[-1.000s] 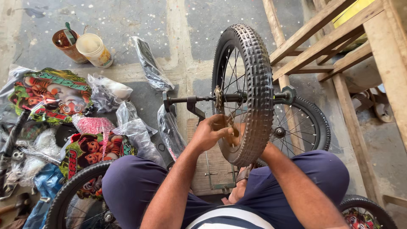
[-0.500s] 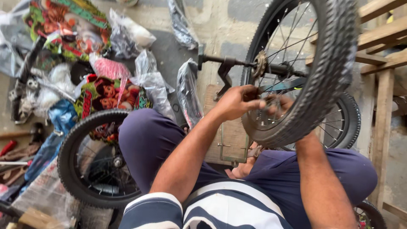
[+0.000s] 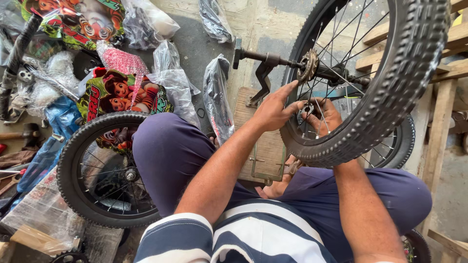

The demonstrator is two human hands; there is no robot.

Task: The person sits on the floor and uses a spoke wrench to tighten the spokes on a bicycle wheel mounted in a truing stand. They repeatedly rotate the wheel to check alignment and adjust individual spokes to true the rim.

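floor: bare concrete workshop ground, littered with plastic-wrapped bicycle parts (image 3: 170, 83), bright printed cartoon panels (image 3: 122, 95) and wooden framing (image 3: 441, 73) on the right.
wheel in hand: small knobby-tyred bicycle wheel (image 3: 390, 92), upright in front of the knees, axle sideways, sprocket (image 3: 308, 65) facing left, threaded axle and bracket (image 3: 258, 61) sticking out beyond it.
left hand: left hand (image 3: 273, 109) open, fingers spread, fingertips on the spokes just below the sprocket; steadying, not clenched.
right hand: right hand (image 3: 324, 114) behind the spokes, fingers curled near the hub; whether gripping a small part, cannot tell.
second wheel: a like wheel (image 3: 100, 168) flat beside the left knee, untouched.
doing it well: probably best with the rim braced against the legs, axle kept level, fingers clear of the sprocket teeth, hub fittings turned by hand before any tool.
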